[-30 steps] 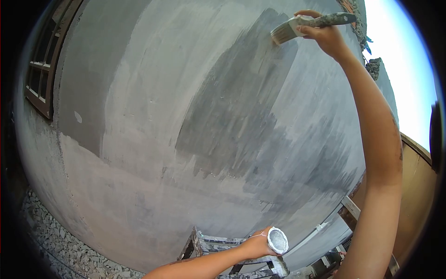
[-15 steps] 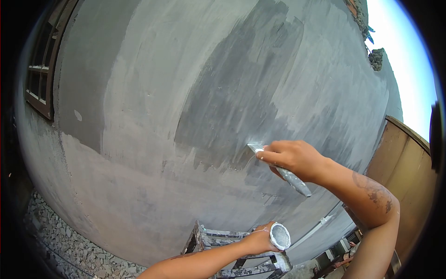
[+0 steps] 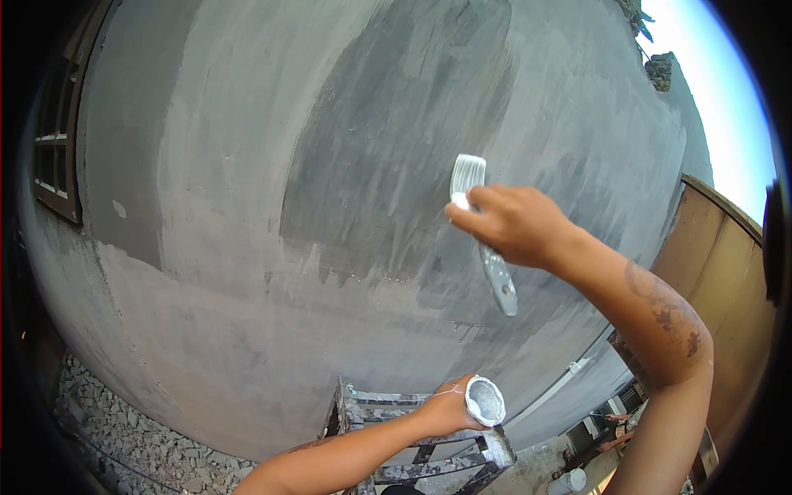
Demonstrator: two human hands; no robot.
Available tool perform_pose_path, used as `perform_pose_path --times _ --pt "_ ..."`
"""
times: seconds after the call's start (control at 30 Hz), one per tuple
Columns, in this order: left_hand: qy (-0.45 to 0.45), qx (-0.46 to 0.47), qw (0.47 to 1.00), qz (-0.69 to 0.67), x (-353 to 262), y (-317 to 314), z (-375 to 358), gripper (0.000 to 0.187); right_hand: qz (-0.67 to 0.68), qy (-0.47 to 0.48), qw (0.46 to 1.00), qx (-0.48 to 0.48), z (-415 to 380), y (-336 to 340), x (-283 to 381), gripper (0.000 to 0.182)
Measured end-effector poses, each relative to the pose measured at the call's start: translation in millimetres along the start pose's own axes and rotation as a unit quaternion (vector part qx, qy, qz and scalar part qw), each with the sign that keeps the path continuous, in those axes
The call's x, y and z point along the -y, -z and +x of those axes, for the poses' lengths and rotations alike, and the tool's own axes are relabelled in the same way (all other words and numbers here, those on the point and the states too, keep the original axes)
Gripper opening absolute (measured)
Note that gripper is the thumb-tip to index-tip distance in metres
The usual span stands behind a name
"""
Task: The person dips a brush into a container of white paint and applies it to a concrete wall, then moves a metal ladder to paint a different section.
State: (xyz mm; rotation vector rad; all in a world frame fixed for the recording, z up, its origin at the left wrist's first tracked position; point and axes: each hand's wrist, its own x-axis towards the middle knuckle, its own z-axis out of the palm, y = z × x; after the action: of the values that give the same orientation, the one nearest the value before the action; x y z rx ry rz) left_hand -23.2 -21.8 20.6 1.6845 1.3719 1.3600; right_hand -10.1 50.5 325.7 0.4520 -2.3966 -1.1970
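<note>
My right hand (image 3: 520, 224) is closed round the handle of a paintbrush (image 3: 469, 173), whose pale, wet bristles point upward in front of the wall (image 3: 223, 214). The brush's grey, paint-spattered handle slants down below my fist. Behind the bristles lies a broad, darker grey patch (image 3: 363, 157) with streaky edges. Lower down, my left hand (image 3: 448, 412) grips a small round cup (image 3: 485, 402) tilted with its mouth toward me. Whitish paint coats the cup's rim and inside. White smears also show on the left wrist.
A paint-spattered ladder or stand (image 3: 412, 474) is beneath my left arm. Rubble (image 3: 157, 441) lies along the wall's foot at lower left. A window (image 3: 58, 157) is at far left, a brownish panel (image 3: 709, 256) at right. A white bucket (image 3: 567, 482) stands below.
My right hand has risen, and the brush has swung from pointing left to pointing up. My left hand with the cup has shifted slightly left and up in view. The camera view has turned a little.
</note>
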Motion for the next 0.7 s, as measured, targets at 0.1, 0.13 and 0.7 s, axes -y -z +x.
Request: perform_pose_path --times 0.1,0.13,0.7 --pt "0.022 0.007 0.999 0.033 -6 3 -2 0.087 0.116 0.061 0.99 0.049 -28 -18 59 0.029" --pt "0.022 0.008 0.999 0.032 -7 3 -4 0.087 0.116 0.061 0.99 0.049 -28 -16 52 0.029" --pt "0.017 0.013 0.999 0.024 -8 3 -3 0.087 0.133 0.035 0.985 0.104 -32 12 4 0.037"
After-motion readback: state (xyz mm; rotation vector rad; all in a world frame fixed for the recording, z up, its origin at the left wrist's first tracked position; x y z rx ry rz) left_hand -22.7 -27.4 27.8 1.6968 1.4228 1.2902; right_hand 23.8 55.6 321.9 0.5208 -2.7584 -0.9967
